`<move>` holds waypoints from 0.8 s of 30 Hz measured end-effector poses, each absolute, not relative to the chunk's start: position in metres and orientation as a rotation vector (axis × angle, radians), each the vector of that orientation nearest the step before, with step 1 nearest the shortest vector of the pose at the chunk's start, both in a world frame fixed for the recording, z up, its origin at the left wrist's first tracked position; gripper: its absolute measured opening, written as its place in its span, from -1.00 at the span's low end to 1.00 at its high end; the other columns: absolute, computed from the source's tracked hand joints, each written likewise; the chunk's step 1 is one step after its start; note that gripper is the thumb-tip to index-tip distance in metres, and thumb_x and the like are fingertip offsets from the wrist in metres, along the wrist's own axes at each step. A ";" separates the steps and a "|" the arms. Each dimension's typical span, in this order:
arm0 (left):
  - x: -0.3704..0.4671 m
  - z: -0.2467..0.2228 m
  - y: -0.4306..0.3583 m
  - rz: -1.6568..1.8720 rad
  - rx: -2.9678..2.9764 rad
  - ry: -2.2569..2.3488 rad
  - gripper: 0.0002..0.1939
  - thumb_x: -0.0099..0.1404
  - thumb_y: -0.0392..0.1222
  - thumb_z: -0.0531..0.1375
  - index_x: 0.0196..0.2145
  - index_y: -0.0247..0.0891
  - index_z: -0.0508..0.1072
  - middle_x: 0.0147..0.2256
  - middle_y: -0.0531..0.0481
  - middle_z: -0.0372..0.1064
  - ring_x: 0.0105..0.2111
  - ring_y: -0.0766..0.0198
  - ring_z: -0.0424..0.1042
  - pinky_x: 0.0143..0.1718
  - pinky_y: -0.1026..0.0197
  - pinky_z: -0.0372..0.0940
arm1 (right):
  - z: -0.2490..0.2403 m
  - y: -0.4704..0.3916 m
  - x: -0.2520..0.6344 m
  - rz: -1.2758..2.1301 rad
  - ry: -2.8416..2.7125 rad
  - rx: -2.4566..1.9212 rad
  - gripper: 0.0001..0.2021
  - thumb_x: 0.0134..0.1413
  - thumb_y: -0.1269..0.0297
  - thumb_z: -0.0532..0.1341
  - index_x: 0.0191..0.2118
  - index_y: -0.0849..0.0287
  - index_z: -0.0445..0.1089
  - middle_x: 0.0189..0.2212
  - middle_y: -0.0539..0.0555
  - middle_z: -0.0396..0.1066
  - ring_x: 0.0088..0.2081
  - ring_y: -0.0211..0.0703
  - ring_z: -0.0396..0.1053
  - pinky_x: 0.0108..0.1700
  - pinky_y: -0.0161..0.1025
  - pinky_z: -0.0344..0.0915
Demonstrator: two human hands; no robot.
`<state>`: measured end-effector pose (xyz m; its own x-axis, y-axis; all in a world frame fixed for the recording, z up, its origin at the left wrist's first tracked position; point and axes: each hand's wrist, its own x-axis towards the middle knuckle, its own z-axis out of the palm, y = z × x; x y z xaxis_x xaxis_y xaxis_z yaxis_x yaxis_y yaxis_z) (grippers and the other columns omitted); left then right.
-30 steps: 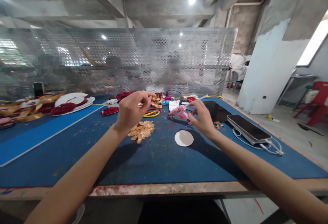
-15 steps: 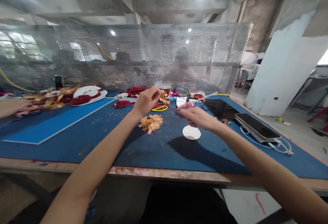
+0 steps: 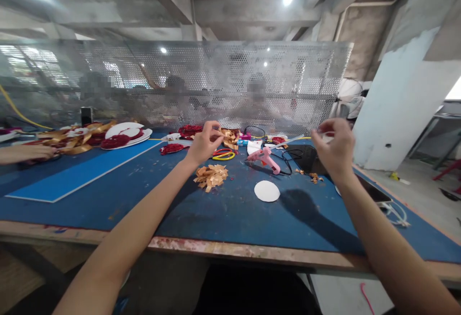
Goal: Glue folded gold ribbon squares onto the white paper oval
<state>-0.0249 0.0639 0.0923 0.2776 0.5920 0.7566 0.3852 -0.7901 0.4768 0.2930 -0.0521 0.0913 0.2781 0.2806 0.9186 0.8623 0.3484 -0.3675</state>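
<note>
My left hand (image 3: 206,143) is raised above the table, fingers pinched together; whatever sits between the tips is too small to make out. Below it lies a heap of short gold ribbon pieces (image 3: 211,177). My right hand (image 3: 335,146) hovers at the right, apart from the glue gun, its fingers curled toward the thumb around something I cannot make out. The pink glue gun (image 3: 264,158) rests on the table between my hands, with a clear glue stick (image 3: 288,141) poking out of its back. Nearer to me, a white round disc (image 3: 267,191) lies flat.
Yellow-handled scissors (image 3: 224,155) lie behind the heap. A black tablet (image 3: 308,159) and a cabled phone-like device (image 3: 374,191) are at the right. At the left are a blue board (image 3: 82,171), rosettes with gold ribbon (image 3: 86,137) and another person's hand (image 3: 39,153). A perforated screen (image 3: 216,75) stands behind.
My right hand has left the glue gun and moved up and to the right, leaving the gun on the table. My left hand stays in nearly the same place.
</note>
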 end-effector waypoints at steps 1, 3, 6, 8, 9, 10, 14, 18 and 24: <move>-0.018 0.093 0.056 1.458 2.262 0.795 -0.65 0.12 -0.31 0.23 -0.14 -0.20 0.25 -0.40 0.02 0.46 -0.34 0.28 0.48 -0.26 0.30 0.29 | 0.088 -0.051 0.281 -0.447 -1.362 -1.140 -0.93 -0.05 0.33 0.18 -0.41 0.15 0.24 -0.45 0.01 0.25 -0.39 -0.23 0.25 -0.29 -0.22 0.24; -0.004 0.091 0.040 1.279 2.108 0.564 -0.64 0.12 -0.29 0.23 -0.14 -0.18 0.21 -0.37 -0.01 0.47 -0.33 0.25 0.50 -0.25 0.27 0.32 | 0.079 -0.049 0.262 -0.217 -1.528 -1.036 -0.93 0.00 0.31 0.17 -0.40 0.15 0.25 -0.48 -0.01 0.27 -0.44 -0.27 0.27 -0.35 -0.28 0.26; 0.013 0.080 0.024 1.036 1.986 0.380 -0.61 0.13 -0.28 0.23 -0.13 -0.18 0.16 -0.37 -0.02 0.48 -0.33 0.24 0.50 -0.25 0.23 0.33 | 0.059 -0.045 0.246 0.092 -1.754 -0.919 -0.92 0.03 0.28 0.18 -0.36 0.16 0.28 -0.44 0.01 0.32 -0.42 -0.28 0.30 -0.34 -0.29 0.30; 0.020 0.071 0.020 0.909 1.970 0.298 -0.61 0.14 -0.29 0.23 -0.12 -0.20 0.14 -0.36 -0.02 0.48 -0.34 0.24 0.51 -0.25 0.20 0.34 | 0.044 -0.042 0.241 0.264 -1.867 -0.875 -0.90 0.05 0.26 0.19 -0.30 0.16 0.31 -0.40 0.03 0.36 -0.39 -0.27 0.33 -0.32 -0.28 0.33; 0.022 0.066 0.019 0.856 1.978 0.280 -0.61 0.16 -0.29 0.22 -0.12 -0.21 0.13 -0.36 -0.03 0.48 -0.35 0.25 0.51 -0.25 0.20 0.34 | 0.037 -0.041 0.240 0.336 -1.901 -0.852 -0.88 0.06 0.26 0.18 -0.26 0.15 0.32 -0.38 0.04 0.36 -0.37 -0.26 0.35 -0.30 -0.28 0.34; 0.023 0.061 0.019 0.813 1.995 0.274 -0.62 0.17 -0.29 0.21 -0.11 -0.22 0.13 -0.35 -0.04 0.48 -0.34 0.25 0.51 -0.26 0.19 0.34 | 0.031 -0.039 0.240 0.393 -1.920 -0.828 -0.85 0.07 0.26 0.18 -0.22 0.14 0.32 -0.37 0.04 0.37 -0.35 -0.26 0.36 -0.28 -0.27 0.35; 0.025 0.049 0.020 0.710 2.064 0.305 -0.63 0.19 -0.27 0.19 -0.07 -0.22 0.15 -0.33 -0.06 0.47 -0.32 0.26 0.50 -0.25 0.19 0.33 | 0.020 -0.036 0.238 0.449 -1.951 -0.781 -0.81 0.10 0.27 0.16 -0.13 0.10 0.33 -0.35 0.03 0.38 -0.32 -0.27 0.38 -0.25 -0.27 0.37; 0.028 0.046 0.016 0.664 2.076 0.294 -0.64 0.20 -0.28 0.19 -0.08 -0.22 0.16 -0.35 -0.06 0.48 -0.32 0.26 0.50 -0.28 0.21 0.33 | 0.020 -0.037 0.237 0.426 -2.003 -0.797 -0.84 0.09 0.27 0.18 -0.18 0.13 0.38 -0.36 0.03 0.40 -0.33 -0.27 0.37 -0.29 -0.30 0.36; 0.031 0.047 0.009 0.664 2.078 0.324 -0.65 0.18 -0.28 0.20 -0.09 -0.23 0.20 -0.37 -0.05 0.48 -0.36 0.25 0.51 -0.30 0.20 0.35 | 0.023 -0.039 0.236 0.451 -2.117 -0.702 -0.89 0.09 0.29 0.19 -0.29 0.17 0.43 -0.37 0.07 0.44 -0.33 -0.25 0.38 -0.26 -0.27 0.35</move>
